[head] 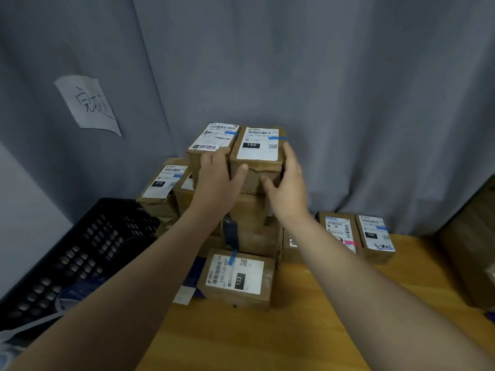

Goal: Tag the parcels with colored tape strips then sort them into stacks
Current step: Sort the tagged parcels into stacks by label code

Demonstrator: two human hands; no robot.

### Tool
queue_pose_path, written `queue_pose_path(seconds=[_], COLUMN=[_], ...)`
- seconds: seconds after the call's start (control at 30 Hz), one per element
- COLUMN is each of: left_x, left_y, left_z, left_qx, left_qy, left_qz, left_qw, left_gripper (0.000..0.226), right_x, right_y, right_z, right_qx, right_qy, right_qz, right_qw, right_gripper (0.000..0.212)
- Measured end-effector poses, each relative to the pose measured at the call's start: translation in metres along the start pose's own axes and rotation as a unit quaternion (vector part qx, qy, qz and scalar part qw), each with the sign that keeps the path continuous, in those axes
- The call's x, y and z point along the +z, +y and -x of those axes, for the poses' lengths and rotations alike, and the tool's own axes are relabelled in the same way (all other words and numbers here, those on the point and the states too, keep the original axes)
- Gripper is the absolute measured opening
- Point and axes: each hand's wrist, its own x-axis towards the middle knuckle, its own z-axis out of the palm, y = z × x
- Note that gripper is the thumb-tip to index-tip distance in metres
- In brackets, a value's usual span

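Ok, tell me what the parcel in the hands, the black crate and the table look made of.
Parcel: matte brown cardboard, creased at its front edge. Crate: probably black plastic, moulded grid of holes. Table: wood or wood-look laminate, yellowish grain, slight sheen.

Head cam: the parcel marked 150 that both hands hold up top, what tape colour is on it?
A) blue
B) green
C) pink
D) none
A: a blue tape strip runs to the right edge of the parcel that the left hand and right hand grip.
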Motion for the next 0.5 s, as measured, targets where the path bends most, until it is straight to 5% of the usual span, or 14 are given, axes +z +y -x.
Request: queue_pose_path(seconds=[0.2,0.5], left_x=[0.005,0.099], left_y=[-0.002,-0.007], left_z=[0.023,0.083], left_qx=[0.075,0.119], left_qy=[0.043,-0.095], left_qz=[0.05,0.067], left_qw=[0.995,0.986], left_gripper=[0.031,0.02], right_x=[-0.016,-0.078], right_y=[0.01,0.11], right_z=[0.02,0.052], right_qx=[0.021,0.143], right_qy=[0.01,0.003], right_qz=[0.02,0.169], right_qw=[1.0,0.975], right_gripper=[0.085,0.062])
